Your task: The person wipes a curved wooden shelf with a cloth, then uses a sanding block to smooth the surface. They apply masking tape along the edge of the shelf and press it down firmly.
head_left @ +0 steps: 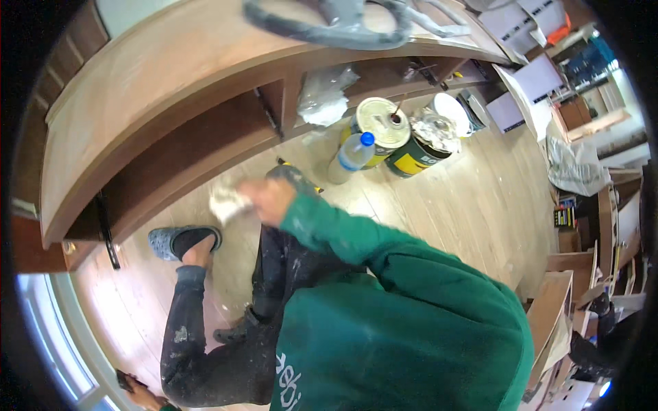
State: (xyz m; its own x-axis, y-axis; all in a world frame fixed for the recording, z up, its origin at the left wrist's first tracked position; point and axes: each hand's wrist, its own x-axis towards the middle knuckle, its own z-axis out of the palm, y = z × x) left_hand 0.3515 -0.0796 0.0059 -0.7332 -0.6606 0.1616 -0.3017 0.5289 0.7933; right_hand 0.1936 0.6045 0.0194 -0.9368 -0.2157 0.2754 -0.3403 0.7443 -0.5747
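My right hand [271,197], smeared by motion, is out in front of my knees with its fingers closed round a crumpled whitish cloth [227,203]. At the lower left edge, my left hand [142,394] is closed on a small dark object [124,380] whose kind I cannot make out. That hand is low beside the pale window frame [82,349]. Beyond my right hand stands a clear plastic bottle [350,159] with a blue cap, upright on the floor. Just behind the bottle is a large paint can [378,113] with a smeared cream lid and a stick on top.
A long curved wooden cabinet [164,96] with open drawer bays and dark runners spans the far side. A grey tool part [329,27] lies on its top. A dark green can [418,159] bears crumpled plastic. Wooden panels [548,315] and clutter stand at right.
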